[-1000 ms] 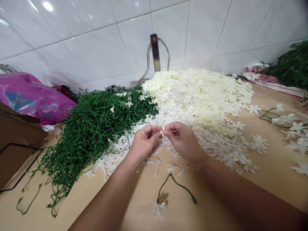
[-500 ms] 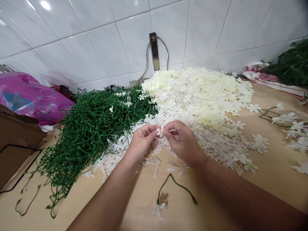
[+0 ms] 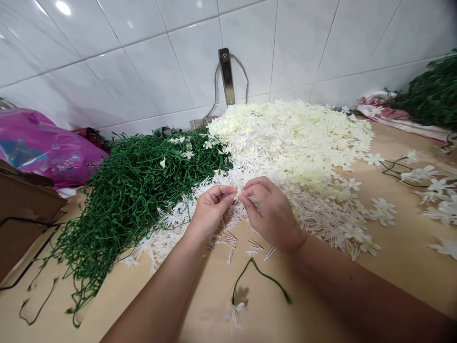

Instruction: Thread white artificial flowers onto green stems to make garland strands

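Note:
My left hand and my right hand meet fingertip to fingertip above the table, both pinched on one small white flower piece. Behind them lies a strip of thin white stamen pieces and, further back, a big heap of cream flower petals. A mound of green wire stems spreads to the left. In front of my hands, one green stem with a white flower on its end rests on the tan table.
A pink plastic bag and a brown cardboard box sit at the left. Finished stems with white flowers lie at the right, with more green stems on a cloth behind. A metal bracket hangs on the tiled wall.
My fingertips have closed tighter together around the small flower piece, which shows less than before. My hands stay in the same place.

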The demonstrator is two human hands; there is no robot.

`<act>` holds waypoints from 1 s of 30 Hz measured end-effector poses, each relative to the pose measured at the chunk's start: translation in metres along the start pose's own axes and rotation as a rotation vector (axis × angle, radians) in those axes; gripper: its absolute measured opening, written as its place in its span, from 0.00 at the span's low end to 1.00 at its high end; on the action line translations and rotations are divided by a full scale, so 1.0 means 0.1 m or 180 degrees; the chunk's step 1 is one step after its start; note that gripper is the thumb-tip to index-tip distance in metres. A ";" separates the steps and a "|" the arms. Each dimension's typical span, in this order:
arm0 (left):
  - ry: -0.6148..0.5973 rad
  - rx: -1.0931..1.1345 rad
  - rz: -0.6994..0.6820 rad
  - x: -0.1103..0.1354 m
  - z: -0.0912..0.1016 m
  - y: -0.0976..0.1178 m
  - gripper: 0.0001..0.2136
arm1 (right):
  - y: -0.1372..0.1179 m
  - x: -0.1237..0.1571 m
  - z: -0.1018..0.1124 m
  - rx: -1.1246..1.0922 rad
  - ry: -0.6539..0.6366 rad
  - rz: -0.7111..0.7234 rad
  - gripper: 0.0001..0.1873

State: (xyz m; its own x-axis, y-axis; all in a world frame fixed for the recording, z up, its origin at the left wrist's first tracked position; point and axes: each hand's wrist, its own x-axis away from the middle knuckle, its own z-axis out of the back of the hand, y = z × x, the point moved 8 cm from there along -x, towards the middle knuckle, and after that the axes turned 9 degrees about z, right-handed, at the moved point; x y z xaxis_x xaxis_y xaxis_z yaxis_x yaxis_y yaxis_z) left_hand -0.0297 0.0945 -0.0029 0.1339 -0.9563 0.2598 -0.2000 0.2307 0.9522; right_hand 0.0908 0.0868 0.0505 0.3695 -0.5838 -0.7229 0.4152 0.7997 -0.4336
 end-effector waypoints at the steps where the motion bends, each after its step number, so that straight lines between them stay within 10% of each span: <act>1: -0.0024 0.0026 -0.0003 0.00 -0.01 0.00 0.06 | -0.02 0.00 0.00 0.0051 -0.0001 0.0071 0.06; 15: -0.0915 0.0304 0.0285 0.01 -0.08 -0.03 0.09 | -0.01 -0.02 -0.02 -0.0939 0.0039 -0.0013 0.06; 30: -0.0448 0.0194 0.0180 -0.02 -0.06 -0.05 0.09 | 0.21 0.02 -0.08 -0.1200 0.0040 -0.0665 0.03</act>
State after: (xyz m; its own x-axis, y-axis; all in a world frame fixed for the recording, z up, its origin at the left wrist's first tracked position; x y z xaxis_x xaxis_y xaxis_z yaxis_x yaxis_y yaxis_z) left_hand -0.0236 0.0960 -0.0074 -0.0156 -0.9588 0.2837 -0.2625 0.2777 0.9241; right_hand 0.0938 0.1031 0.0355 0.2984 -0.7388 -0.6043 0.1463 0.6611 -0.7359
